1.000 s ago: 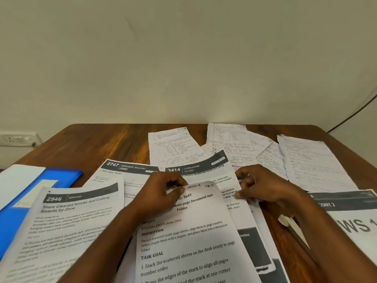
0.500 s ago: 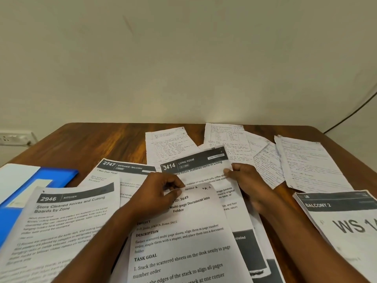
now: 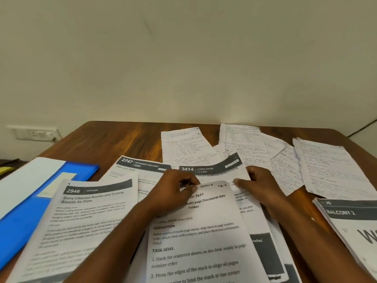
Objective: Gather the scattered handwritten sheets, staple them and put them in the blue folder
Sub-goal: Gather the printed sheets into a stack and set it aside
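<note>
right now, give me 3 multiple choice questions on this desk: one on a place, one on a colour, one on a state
1. Where do the handwritten sheets lie?
A. far side of the table
B. inside the folder
C. on the floor

2. What colour is the folder?
A. red
B. blue
C. green

3. What is the left hand doing?
A. resting flat
B. pinching the 3649 sheet
C. holding a stapler

Answers:
1 A, they spread near the wall.
2 B, its cover is plainly blue.
3 B, thumb and fingers grip the sheet's top edge.

Handwritten sheets (image 3: 242, 144) illegible; blue folder (image 3: 18, 231) cut off left.
</note>
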`<state>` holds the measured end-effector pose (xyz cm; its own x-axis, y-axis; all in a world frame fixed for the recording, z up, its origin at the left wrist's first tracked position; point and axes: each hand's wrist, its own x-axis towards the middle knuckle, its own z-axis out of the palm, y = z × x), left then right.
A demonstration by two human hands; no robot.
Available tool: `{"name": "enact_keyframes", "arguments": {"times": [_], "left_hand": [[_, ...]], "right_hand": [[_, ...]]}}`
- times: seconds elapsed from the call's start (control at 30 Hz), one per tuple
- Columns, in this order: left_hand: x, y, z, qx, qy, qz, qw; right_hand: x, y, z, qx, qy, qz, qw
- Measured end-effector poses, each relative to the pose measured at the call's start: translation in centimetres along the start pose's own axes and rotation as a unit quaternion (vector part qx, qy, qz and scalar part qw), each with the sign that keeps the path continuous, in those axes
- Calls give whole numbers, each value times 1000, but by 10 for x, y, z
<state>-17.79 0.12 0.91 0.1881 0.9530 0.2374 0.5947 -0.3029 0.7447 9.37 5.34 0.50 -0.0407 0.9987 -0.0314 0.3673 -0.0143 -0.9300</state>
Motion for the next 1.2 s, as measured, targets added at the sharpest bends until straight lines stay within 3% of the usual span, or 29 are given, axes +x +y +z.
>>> {"name": "enact_keyframes", "arguments": {"times": [0.17,0.3,0.33,0.43,0.53,0.6,0.63,0.7,0.73,0.8,0.97,1.2], "left_hand": [[6,-1,-8,4,26,-27,999],[7,-1,-17,9,30,-26,999],[7,0,-18,11,33,-25,999],[2,3,-21,9,43,-25,999],[-11,4,-21,-9,53,-26,998],[-23,7,-24,12,77,-47,996],[-27,6,-24,82,89,-82,989],[-35,4,-26,266,49,-233,934],[-39,5,-25,289,18,-309,906],[-44,6,-21,249,-5,-389,887],[-41,16,-2,231,-11,-372,899],[-28,49,39,157,-8,-297,942]], "right_hand": [[-3,-5,6,-100,38,-29,994],[-10,-12,5,-172,217,-152,949],[-14,-19,4,-132,200,-158,958],[-27,-34,11,6,21,-65,998],[-41,-28,25,-34,-72,-34,996],[-48,-24,31,-32,-79,-42,995],[-49,-22,32,-29,-75,-48,996],[-49,-21,31,-51,-61,-67,995],[-48,-21,29,-63,-59,-72,994],[-43,-20,23,-67,-58,-64,994],[-37,-14,2,-39,-71,-28,996],[-35,-12,-13,-27,-73,-27,997]]}}
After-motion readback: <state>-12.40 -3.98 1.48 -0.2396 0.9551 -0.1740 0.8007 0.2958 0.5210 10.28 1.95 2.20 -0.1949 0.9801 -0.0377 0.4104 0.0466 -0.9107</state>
